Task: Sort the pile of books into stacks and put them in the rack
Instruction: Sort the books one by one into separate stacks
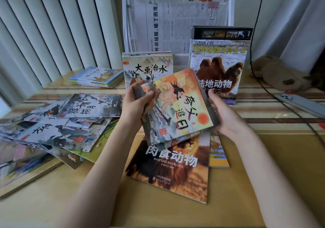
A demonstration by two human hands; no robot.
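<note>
Orange-covered thin books (177,106) sat gripped at both side edges, left hand (137,103) and right hand (223,115) curled round them; tilted, just before the rack (177,16); right hand nearer it.

Both hands hold a small stack of thin picture books (177,104) tilted above a lion-cover book (168,168) lying on the table (263,157), the left hand (139,103) gripping its left edge and the right hand (221,111) its right edge, with a white mesh rack (128,25) behind.
</note>
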